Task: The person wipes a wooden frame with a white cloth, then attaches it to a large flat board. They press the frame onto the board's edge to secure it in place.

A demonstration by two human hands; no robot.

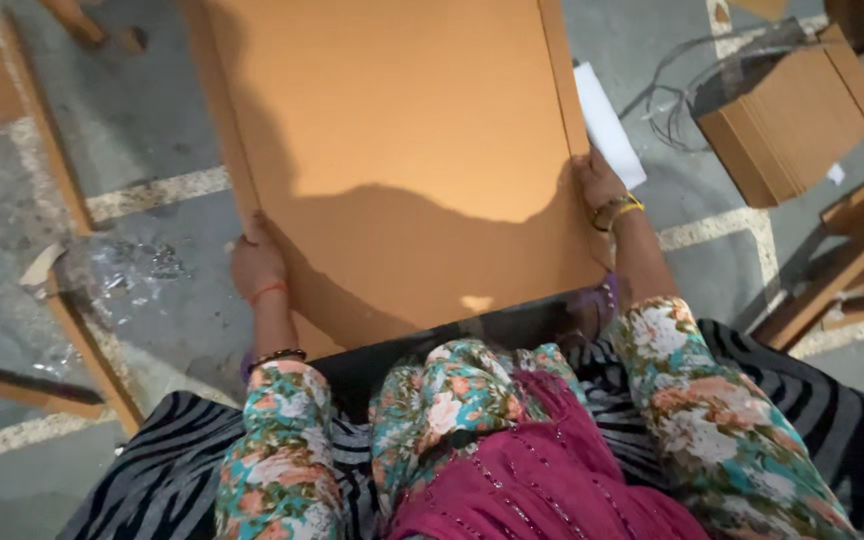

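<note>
A large flat sheet of brown cardboard [402, 130] lies in front of me on the grey floor, reaching from my lap to the top of the view. My left hand [255, 262] grips its left edge near the lower corner. My right hand [599, 180] grips its right edge, wrist wearing bangles. A creased flap runs along each long side of the sheet. My floral sleeves and a pink cloth fill the bottom of the view.
A stack of folded cardboard sheets [792, 120] sits at the upper right beside loose grey wires [672, 100]. A white paper [607, 120] pokes out by the sheet's right edge. Wooden strips [842, 280] lie at right, thin cardboard strips [72, 330] at left.
</note>
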